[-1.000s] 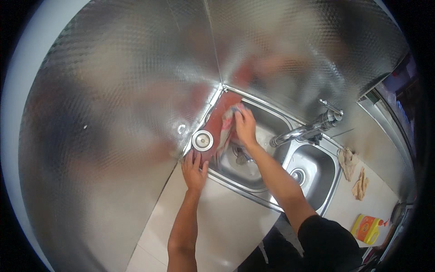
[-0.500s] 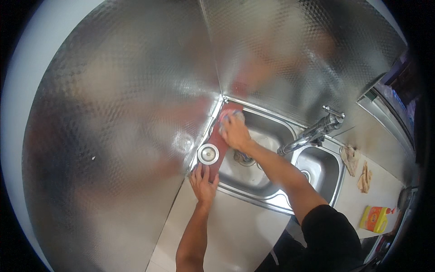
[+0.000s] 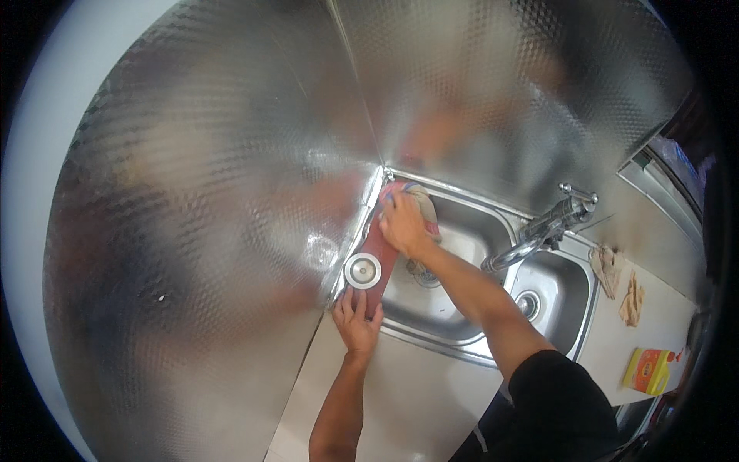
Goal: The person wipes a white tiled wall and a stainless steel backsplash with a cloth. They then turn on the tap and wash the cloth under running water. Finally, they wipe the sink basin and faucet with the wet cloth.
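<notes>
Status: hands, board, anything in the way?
Left hand at red board's near end; right hand gripping cloth at far end. Board along sink's left side. Metal sink strainer on board, between hands, possibly in the way.

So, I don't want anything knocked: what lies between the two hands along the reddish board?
In the head view, a round metal strainer lies on the reddish board between the left hand and the right hand, closer to the left.
</notes>
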Action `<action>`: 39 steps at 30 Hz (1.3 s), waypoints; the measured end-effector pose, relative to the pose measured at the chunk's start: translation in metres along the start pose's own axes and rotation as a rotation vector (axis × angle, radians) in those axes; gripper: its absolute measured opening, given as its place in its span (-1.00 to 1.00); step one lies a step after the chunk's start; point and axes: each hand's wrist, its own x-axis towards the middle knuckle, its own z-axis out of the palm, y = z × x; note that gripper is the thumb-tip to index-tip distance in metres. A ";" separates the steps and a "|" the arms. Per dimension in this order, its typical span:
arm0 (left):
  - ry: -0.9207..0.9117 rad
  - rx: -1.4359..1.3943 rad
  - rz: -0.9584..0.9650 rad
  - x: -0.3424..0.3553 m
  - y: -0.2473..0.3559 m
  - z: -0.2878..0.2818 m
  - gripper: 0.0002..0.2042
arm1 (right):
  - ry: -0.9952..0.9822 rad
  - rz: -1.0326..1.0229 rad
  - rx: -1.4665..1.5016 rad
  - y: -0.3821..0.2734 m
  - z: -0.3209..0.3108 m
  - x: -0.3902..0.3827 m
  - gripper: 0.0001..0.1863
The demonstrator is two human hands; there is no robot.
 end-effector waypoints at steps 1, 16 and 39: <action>-0.002 0.022 -0.004 -0.002 -0.003 -0.002 -0.47 | -0.017 -0.102 0.032 -0.006 0.004 -0.017 -0.56; 0.012 0.068 0.018 -0.002 -0.004 -0.008 -0.44 | -0.143 -0.358 0.320 0.022 -0.007 -0.092 -0.67; 0.004 0.068 -0.001 -0.001 -0.003 -0.010 -0.36 | -0.439 -0.008 -0.201 0.061 0.084 -0.148 -0.50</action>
